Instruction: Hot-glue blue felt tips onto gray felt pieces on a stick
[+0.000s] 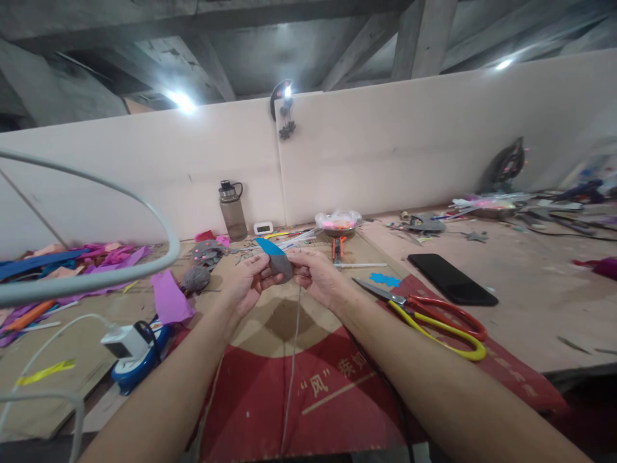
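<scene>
My left hand (249,283) and my right hand (314,273) meet above the cardboard in the middle, each with its fingers closed on one small felt piece (278,265). It is grey and rounded, with a pointed blue part (270,247) at its upper left. A thin pale cord (294,360) runs from below my hands down to the front edge of the board. To the right of my right hand lie scissors (402,299) with red and yellow handles, and a blue jagged-edged cutout (384,280). Orange-handled pliers (338,251) lie just behind my hands.
Left are a grey yarn ball (196,278), colourful felt scraps (108,265) and a blue-white power strip (139,366) with a plug. A bottle (232,212) stands against the partition. A black phone (452,278) lies right. A pale tube (166,238) arches across the left foreground.
</scene>
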Demonstrator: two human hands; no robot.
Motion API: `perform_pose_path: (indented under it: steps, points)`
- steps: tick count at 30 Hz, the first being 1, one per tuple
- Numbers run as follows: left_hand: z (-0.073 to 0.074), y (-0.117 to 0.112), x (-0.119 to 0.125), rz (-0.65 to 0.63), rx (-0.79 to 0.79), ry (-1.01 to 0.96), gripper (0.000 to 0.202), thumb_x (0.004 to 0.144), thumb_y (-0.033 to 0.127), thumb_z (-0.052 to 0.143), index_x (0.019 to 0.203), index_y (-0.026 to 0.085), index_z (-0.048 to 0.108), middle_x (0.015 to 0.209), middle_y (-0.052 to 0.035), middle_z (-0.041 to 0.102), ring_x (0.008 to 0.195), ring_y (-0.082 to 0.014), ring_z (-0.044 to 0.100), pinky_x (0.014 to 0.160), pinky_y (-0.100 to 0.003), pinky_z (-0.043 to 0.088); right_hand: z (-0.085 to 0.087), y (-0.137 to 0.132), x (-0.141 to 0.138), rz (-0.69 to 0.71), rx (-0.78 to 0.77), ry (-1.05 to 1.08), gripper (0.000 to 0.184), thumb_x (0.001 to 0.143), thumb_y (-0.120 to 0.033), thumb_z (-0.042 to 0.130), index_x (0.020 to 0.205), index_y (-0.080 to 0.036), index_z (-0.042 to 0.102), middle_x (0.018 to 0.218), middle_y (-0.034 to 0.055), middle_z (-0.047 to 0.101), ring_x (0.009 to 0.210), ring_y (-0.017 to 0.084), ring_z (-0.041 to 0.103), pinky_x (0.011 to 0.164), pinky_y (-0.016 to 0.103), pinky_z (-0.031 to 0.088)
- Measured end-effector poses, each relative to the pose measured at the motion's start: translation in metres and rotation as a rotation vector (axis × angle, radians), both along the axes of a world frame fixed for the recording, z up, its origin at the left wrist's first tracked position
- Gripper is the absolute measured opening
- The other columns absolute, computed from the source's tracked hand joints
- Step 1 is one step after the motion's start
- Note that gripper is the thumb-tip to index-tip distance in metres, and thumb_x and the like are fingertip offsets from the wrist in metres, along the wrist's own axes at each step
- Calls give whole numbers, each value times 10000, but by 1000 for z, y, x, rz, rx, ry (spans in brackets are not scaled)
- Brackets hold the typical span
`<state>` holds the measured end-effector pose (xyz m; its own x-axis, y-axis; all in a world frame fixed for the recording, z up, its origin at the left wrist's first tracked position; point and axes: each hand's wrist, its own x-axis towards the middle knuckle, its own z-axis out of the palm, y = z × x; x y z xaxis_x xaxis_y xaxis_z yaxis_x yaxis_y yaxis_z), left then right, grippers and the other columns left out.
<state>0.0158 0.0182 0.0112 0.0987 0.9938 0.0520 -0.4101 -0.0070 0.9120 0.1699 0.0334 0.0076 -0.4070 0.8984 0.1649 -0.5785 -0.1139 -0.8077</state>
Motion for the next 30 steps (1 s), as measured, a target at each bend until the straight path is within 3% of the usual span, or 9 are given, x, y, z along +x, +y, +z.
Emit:
perform_pose_path:
  steps: [11, 18, 24, 30]
  points:
    - [2, -1, -1, -9, 33, -10, 131, 769, 188, 593, 869, 114, 634, 805, -70, 673, 661, -121, 620, 628, -258, 556, 2, -2, 1, 25, -42, 45, 156, 590, -182, 708, 670, -146, 578, 537, -73, 423, 443, 17, 231, 410, 187, 119]
    - [4, -2, 1, 7, 22, -57, 106, 791, 160, 557, 841, 106, 633, 754, -65, 672, 620, -100, 614, 587, -205, 547, -1, -9, -5, 12, 22, 78, 148, 628, -229, 714, 688, -160, 598, 584, -64, 458, 474, 19, 288, 441, 170, 238]
    - [8, -5, 1, 4, 12, -96, 124, 803, 149, 525, 837, 100, 633, 753, -71, 675, 630, -112, 626, 562, -198, 546, -2, -13, -11, -76, 105, -5, 196, 613, -284, 739, 712, -170, 614, 659, -44, 517, 510, 29, 352, 449, 195, 218]
    - [6, -3, 1, -14, 40, -106, 120, 796, 150, 533, 841, 96, 630, 752, -73, 675, 631, -120, 625, 597, -232, 558, -1, -13, -9, -134, 79, -42, 190, 616, -306, 726, 698, -171, 621, 621, -52, 494, 504, 38, 338, 461, 212, 207]
